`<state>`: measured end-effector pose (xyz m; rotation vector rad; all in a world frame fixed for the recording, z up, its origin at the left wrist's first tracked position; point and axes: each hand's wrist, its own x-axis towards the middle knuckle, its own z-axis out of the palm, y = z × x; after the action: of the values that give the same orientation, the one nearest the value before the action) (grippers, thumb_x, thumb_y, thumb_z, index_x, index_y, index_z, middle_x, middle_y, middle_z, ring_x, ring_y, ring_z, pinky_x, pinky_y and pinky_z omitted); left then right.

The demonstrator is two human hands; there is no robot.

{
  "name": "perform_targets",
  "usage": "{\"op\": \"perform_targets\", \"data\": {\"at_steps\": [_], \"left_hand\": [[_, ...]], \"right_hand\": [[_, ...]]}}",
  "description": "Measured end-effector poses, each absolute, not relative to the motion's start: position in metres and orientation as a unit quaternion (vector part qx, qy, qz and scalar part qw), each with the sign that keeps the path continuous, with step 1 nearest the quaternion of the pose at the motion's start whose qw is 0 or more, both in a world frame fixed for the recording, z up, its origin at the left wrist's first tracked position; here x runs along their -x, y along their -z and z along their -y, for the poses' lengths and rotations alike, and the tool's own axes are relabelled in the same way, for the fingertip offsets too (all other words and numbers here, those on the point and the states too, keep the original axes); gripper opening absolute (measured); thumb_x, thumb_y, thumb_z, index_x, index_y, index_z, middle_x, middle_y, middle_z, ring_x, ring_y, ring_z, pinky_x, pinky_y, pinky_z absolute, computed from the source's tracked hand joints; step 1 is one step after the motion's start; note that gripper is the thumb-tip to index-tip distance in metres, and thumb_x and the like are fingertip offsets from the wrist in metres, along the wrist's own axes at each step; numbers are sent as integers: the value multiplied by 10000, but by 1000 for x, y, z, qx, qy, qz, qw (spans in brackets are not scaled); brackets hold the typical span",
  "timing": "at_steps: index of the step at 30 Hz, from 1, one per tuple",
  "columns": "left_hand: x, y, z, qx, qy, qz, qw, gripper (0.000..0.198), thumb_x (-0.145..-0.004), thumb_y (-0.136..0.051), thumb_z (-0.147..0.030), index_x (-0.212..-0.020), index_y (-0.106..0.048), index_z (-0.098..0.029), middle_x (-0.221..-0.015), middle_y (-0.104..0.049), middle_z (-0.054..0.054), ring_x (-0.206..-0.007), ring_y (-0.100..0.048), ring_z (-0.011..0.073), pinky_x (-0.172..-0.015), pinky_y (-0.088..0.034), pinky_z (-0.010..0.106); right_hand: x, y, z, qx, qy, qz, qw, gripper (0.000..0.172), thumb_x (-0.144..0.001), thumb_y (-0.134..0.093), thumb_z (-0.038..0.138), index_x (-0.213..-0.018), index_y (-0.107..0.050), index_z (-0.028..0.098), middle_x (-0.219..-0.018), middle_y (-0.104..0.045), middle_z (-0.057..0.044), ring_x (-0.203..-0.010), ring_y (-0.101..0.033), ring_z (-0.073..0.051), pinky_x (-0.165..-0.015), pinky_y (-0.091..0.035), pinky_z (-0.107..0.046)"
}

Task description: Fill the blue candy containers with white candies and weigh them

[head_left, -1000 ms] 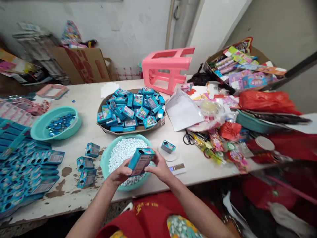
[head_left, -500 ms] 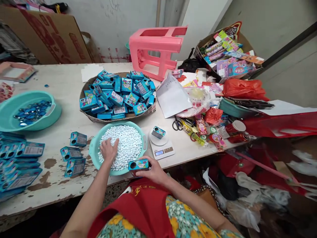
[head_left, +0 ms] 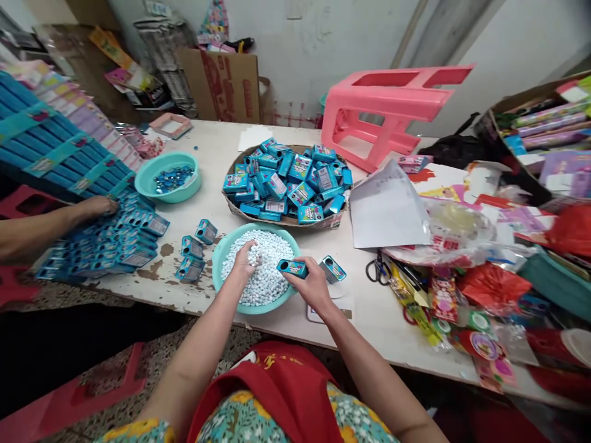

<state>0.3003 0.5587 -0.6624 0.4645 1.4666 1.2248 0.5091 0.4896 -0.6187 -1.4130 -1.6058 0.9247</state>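
My left hand (head_left: 243, 261) is curled over the turquoise basin (head_left: 218, 280), with a small heap of white candies (head_left: 255, 253) held in its fingers. More loose white candies (head_left: 265, 286) fill the basin below. In my right hand (head_left: 314, 284) is a small blue candy box (head_left: 292, 267), tilted above the basin's right rim, its round dark hole facing up and left. A second candy box (head_left: 333, 269) rests on the white scale (head_left: 339, 301), which is partly hidden by my right forearm. Left of the basin stand three candy boxes (head_left: 191, 247).
Behind the basin is a carton tray (head_left: 339, 219) heaped with blue boxes. At left, a co-worker's hand (head_left: 99, 206) touches rows of boxes (head_left: 133, 237) near another turquoise basin (head_left: 196, 187). A pink stool (head_left: 388, 104), scissors (head_left: 378, 269) and wrapped sweets (head_left: 444, 298) lie to the right.
The view has swung left, bringing a co-worker's arm into sight. My left hand has gone from spread on the candies to curled around some. My right hand has raised its box to the basin's rim.
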Motion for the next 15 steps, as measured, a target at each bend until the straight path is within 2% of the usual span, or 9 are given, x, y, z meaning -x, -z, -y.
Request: {"op": "perform_targets", "data": {"at_steps": [3,8,15], "left_hand": [[-305,636,-550,-159,-565,-559,585,255,-644,-606,-376,-699,-467,-170,-631,-513,7,-496,-487,103,-453,-365,212],[-322,608,-537,-49,-678,-399,615,274,-641,-665,-350,-624,-465,-164,-542,-510,-13,-477,-519,119,-536,-450,265],[-308,587,-532,-76,-713,-416,559,274,-631,-680,-357,-616,-494,-157,-531,-528,-17,-519,-552,122,-552,-431,242]], "right_hand": [[-494,620,-501,544,-321,684,365,302,-724,-667,346,-986,-609,207,-988,-636,-49,-948,-589,-227,-809,-448,-326],[-462,621,-505,523,-284,735,325,275,-745,-650,320,-999,-614,222,-1005,-640,-52,-966,-590,-235,-804,-453,-333],[-433,614,-504,481,-265,760,347,332,-723,-693,338,-1027,-627,223,-997,-648,-53,-962,-591,-238,-824,-456,-346]]}}
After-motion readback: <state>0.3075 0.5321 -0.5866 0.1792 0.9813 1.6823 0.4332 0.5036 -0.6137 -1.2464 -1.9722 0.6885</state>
